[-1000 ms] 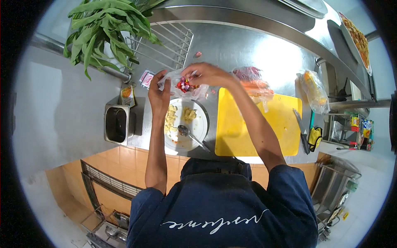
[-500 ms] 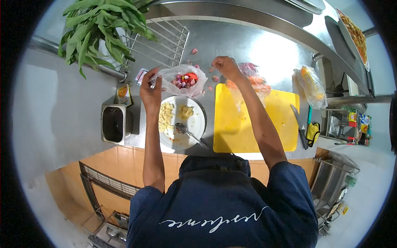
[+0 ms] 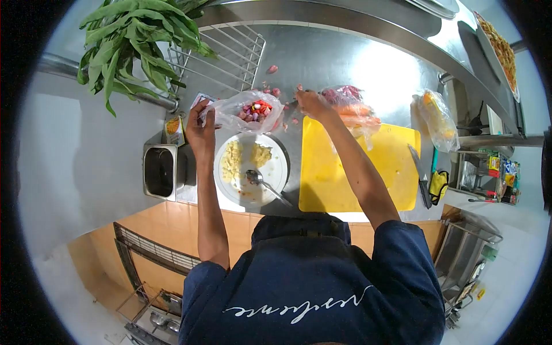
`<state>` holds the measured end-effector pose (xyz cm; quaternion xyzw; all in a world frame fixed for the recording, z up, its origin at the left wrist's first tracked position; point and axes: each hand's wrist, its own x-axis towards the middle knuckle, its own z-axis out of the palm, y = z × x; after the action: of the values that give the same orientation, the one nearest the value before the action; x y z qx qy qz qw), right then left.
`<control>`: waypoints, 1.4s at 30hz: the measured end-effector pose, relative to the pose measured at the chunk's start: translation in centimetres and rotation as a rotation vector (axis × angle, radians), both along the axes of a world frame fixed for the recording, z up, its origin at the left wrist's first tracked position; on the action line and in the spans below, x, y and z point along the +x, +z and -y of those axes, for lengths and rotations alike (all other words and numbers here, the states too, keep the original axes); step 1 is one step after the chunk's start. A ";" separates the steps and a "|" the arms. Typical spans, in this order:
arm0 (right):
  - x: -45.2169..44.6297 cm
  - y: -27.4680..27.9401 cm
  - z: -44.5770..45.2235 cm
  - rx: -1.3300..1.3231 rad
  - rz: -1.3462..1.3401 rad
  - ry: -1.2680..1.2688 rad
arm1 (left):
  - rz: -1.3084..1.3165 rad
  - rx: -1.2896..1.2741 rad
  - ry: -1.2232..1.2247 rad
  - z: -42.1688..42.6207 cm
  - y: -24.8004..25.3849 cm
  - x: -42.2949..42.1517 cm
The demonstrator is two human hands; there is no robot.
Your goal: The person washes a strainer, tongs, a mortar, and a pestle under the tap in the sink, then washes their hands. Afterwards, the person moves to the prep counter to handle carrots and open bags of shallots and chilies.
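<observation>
My left hand (image 3: 201, 127) grips the gathered edge of a clear plastic bag (image 3: 229, 117). The bag lies open on its side, with shallots (image 3: 250, 115) and red chillies (image 3: 263, 107) inside. To its right, my right hand (image 3: 313, 106) has its fingers closed together over the steel counter. A small pinkish piece shows at those fingertips, too small to make out. Loose shallots (image 3: 276, 92) lie between the bag and this hand. Just below the bag, a white plate (image 3: 280, 167) holds chopped pale pieces (image 3: 232, 160) in two heaps and a spoon (image 3: 265, 184).
A yellow cutting board (image 3: 356, 178) lies right, with a knife (image 3: 421, 175) on its edge. Bagged carrots (image 3: 353, 110) and a bag of yellow food (image 3: 437, 118) sit behind. Left are a wire rack (image 3: 230, 57), leafy greens (image 3: 135, 46) and a steel container (image 3: 161, 172).
My left hand has drawn the bag's edge slightly left and down, stretching the bag. My right hand has lowered slightly toward the counter, its fingertips now over where a loose shallot lay.
</observation>
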<state>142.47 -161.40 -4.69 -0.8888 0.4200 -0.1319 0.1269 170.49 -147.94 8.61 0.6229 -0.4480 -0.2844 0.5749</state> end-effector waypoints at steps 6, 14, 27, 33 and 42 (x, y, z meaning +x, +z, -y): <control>2.5 3.4 1.3 0.114 0.239 -0.088 | 0.044 0.027 0.021 0.3 -0.1 0.7; 8.4 1.5 2.2 0.169 0.278 -0.078 | 0.089 0.036 0.025 -0.7 -0.1 1.3; 4.0 3.6 3.6 0.432 0.536 -0.084 | -0.068 0.043 0.003 0.1 0.7 -0.2; 4.7 15.0 0.6 0.690 0.790 0.080 | 0.086 0.018 0.003 1.1 1.2 -1.0; 9.8 12.8 -2.9 0.340 0.321 0.398 | 0.072 0.025 0.032 1.5 0.9 -1.6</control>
<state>152.28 -158.50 8.08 -0.8874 0.2285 -0.1712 0.3618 168.92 -149.47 9.54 0.6468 -0.4550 -0.2580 0.5551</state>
